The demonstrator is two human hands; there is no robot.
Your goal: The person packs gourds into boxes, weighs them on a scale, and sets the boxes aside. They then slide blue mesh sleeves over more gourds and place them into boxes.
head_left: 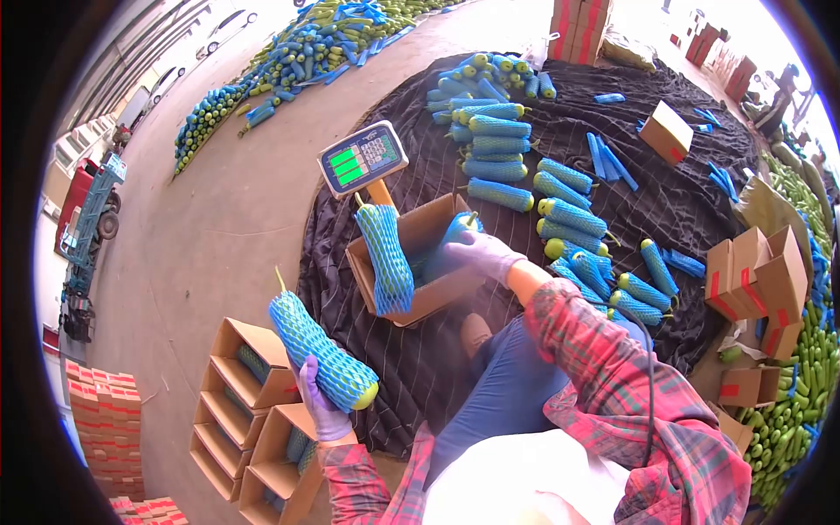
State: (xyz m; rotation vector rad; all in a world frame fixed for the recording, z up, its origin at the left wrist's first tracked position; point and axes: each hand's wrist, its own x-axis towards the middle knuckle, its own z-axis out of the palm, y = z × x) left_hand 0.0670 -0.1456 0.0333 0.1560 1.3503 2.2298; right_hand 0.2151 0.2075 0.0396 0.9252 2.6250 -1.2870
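Observation:
My left hand, in a thin purple glove, is closed round the lower end of a green gourd sleeved in blue foam net, its thin stem pointing up and away. My right hand, gloved too, grips a second netted gourd at the right side of an open cardboard box. Another netted gourd lies across the box's left side. Just behind the box stands a scale display with green lit panels. What lies deeper in the box is partly hidden.
Several netted gourds lie in rows on the black cloth. Filled boxes stand on my left, open boxes on the right. A large gourd heap lies at the back, and loose green gourds lie far right.

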